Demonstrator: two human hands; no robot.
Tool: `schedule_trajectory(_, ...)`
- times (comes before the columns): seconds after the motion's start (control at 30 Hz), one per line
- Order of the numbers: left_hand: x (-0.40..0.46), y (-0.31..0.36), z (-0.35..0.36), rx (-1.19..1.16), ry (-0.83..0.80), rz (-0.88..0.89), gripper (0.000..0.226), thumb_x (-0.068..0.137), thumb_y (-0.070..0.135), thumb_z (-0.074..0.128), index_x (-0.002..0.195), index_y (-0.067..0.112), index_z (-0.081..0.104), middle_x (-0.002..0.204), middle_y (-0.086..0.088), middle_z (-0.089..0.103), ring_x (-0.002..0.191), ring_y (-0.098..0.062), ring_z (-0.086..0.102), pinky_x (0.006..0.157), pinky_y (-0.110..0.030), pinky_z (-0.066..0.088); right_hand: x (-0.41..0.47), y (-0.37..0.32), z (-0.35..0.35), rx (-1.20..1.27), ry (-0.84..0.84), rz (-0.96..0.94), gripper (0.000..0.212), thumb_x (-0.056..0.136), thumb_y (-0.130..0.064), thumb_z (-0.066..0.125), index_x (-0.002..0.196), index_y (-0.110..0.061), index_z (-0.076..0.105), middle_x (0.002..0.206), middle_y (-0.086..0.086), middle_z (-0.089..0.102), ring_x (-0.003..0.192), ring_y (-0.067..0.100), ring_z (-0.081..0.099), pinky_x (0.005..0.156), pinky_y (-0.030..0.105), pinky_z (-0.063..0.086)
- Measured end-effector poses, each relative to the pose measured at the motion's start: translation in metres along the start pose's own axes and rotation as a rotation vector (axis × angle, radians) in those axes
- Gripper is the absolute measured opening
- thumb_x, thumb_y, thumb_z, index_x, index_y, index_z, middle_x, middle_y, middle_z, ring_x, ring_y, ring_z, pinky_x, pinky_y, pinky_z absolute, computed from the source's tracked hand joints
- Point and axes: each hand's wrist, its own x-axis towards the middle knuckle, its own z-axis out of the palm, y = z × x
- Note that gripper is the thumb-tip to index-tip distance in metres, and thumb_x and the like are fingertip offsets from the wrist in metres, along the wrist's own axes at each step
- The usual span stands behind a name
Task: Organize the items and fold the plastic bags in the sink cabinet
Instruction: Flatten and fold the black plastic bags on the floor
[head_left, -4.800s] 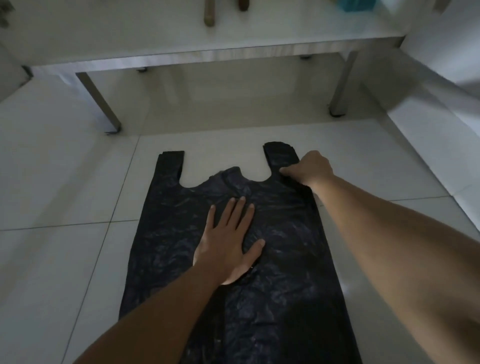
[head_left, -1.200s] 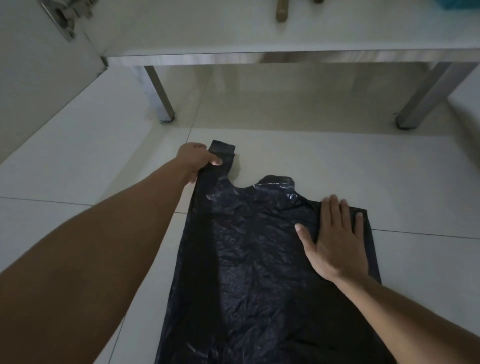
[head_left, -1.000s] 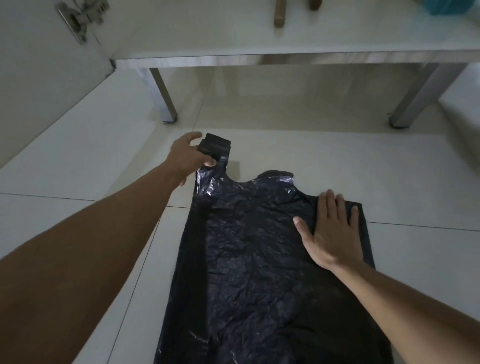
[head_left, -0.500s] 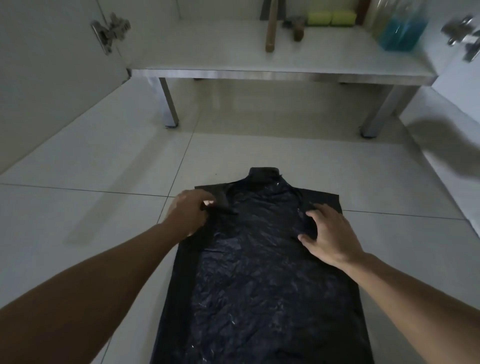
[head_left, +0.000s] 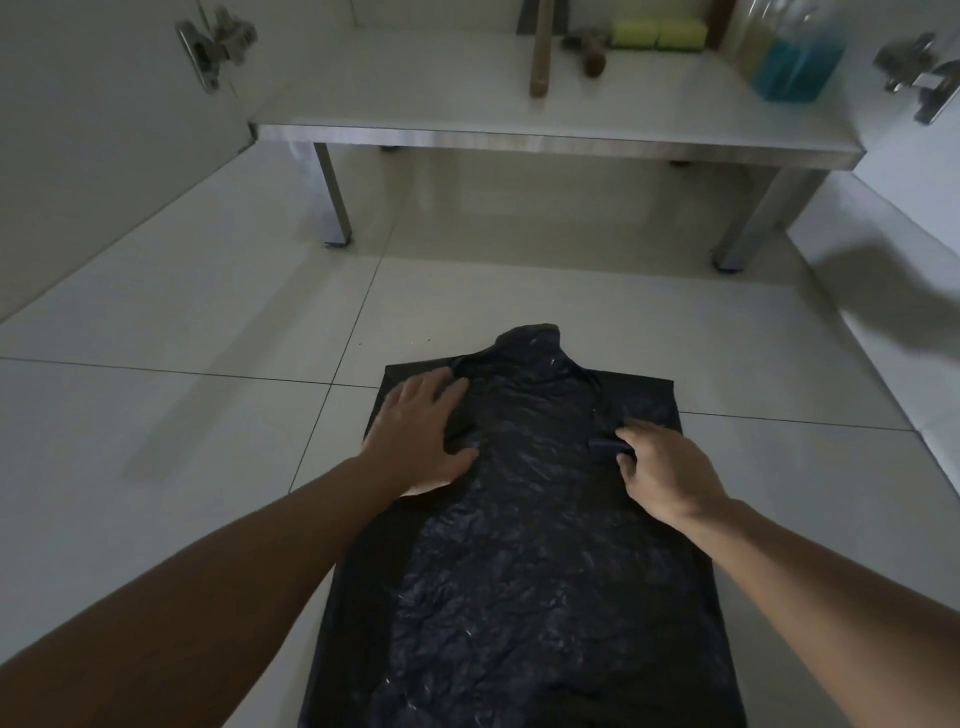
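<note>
Right hand pinching black bag, left hand flat atop.

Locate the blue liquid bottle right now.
Head view, top right: the blue liquid bottle stands at the right end of the cabinet shelf, just right of the green sponges, beyond the black plastic bag.

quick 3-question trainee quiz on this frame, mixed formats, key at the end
1. True or false: the black plastic bag lies on the cabinet shelf.
2. Which hand pinches a fold of the bag? A) left hand B) right hand
3. Fill in: the bottle on the shelf holds ___ liquid.

Key
1. False: it lies flat on the tiled floor.
2. B: the left hand presses flat on the bag.
3. Blue.
</note>
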Motion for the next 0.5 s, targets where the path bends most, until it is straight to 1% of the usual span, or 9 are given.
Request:
schedule_trajectory(0.03, 0.004, 0.001, 0.002, 0.010, -0.061, -0.001, 0.084, 0.081, 0.058, 0.056, 0.150, 0.021, 0.024, 0.153, -0.005, 0.028, 0.140, -0.026, 0.025, 0.115, -0.044, 0.025, 0.001, 0.001, 0.001, -0.005, 0.011, -0.001, 0.024, 0.091, -0.016, 0.061, 0.113, -0.012, 0.068, 0.109, 0.004, 0.069, 0.096, 0.025, 0.066, 0.085, 0.038, 0.055)
schedule_trajectory(0.07, 0.007, 0.002, 0.004, 0.005, -0.110, -0.017, 0.081, 0.084, 0.053, 0.058, 0.150, 0.020, 0.026, 0.152, -0.005, 0.032, 0.139, -0.025, 0.029, 0.114, -0.043, 0.027, 0.001, 0.002, 0.001, -0.014, 0.020, 0.001, 0.022, 0.091, -0.014, 0.061, 0.111, -0.011, 0.069, 0.107, 0.005, 0.070, 0.094, 0.027, 0.067, 0.083, 0.039, 0.055)
schedule_trajectory(0.13, 0.011, 0.002, 0.007, -0.053, -0.120, -0.056, 0.062, 0.088, 0.040, 0.060, 0.142, 0.015, 0.043, 0.143, -0.007, 0.046, 0.131, -0.025, 0.042, 0.108, -0.041, 0.037, 0.004, 0.004, 0.001, -0.026, 0.031, 0.012, 0.019, 0.091, -0.011, 0.060, 0.107, -0.010, 0.071, 0.102, 0.006, 0.070, 0.091, 0.029, 0.066, 0.080, 0.037, 0.054)
schedule_trajectory(0.2, 0.014, 0.000, 0.009, -0.074, -0.059, -0.065, 0.038, 0.090, 0.027, 0.057, 0.125, 0.011, 0.061, 0.129, -0.008, 0.059, 0.117, -0.026, 0.055, 0.099, -0.039, 0.046, 0.007, 0.004, 0.000, -0.033, 0.049, 0.028, 0.017, 0.091, -0.008, 0.058, 0.102, -0.009, 0.072, 0.097, 0.007, 0.070, 0.089, 0.030, 0.066, 0.076, 0.033, 0.050)
schedule_trajectory(0.23, 0.015, -0.001, 0.009, -0.063, -0.028, -0.068, 0.031, 0.091, 0.021, 0.055, 0.118, 0.012, 0.066, 0.123, -0.007, 0.063, 0.110, -0.026, 0.059, 0.094, -0.039, 0.049, 0.008, 0.005, -0.001, -0.040, 0.053, 0.036, 0.017, 0.092, -0.007, 0.057, 0.099, -0.010, 0.072, 0.094, 0.007, 0.070, 0.087, 0.030, 0.066, 0.074, 0.032, 0.049)
schedule_trajectory(0.3, 0.015, -0.003, 0.008, -0.054, 0.018, -0.085, 0.028, 0.091, 0.016, 0.051, 0.112, 0.017, 0.070, 0.116, -0.005, 0.068, 0.102, -0.025, 0.063, 0.088, -0.037, 0.052, 0.009, 0.005, -0.004, -0.044, 0.075, 0.045, 0.017, 0.092, -0.006, 0.056, 0.096, -0.011, 0.071, 0.089, 0.007, 0.070, 0.082, 0.029, 0.065, 0.070, 0.032, 0.049)
schedule_trajectory(0.4, 0.011, -0.005, 0.004, -0.097, 0.132, -0.095, 0.030, 0.093, 0.013, 0.052, 0.114, 0.023, 0.070, 0.112, -0.003, 0.070, 0.100, -0.027, 0.065, 0.084, -0.036, 0.052, 0.011, 0.004, -0.010, -0.029, 0.184, 0.025, 0.012, 0.090, -0.007, 0.059, 0.092, -0.010, 0.070, 0.080, 0.008, 0.068, 0.072, 0.032, 0.063, 0.062, 0.035, 0.049)
schedule_trajectory(0.5, -0.002, -0.010, 0.000, -0.125, 0.265, 0.011, 0.026, 0.089, 0.005, 0.059, 0.106, 0.018, 0.074, 0.104, -0.006, 0.073, 0.099, -0.029, 0.068, 0.086, -0.040, 0.052, 0.004, 0.000, -0.014, -0.032, 0.269, -0.019, 0.008, 0.083, -0.005, 0.065, 0.089, -0.009, 0.069, 0.075, 0.007, 0.067, 0.065, 0.033, 0.063, 0.057, 0.035, 0.050)
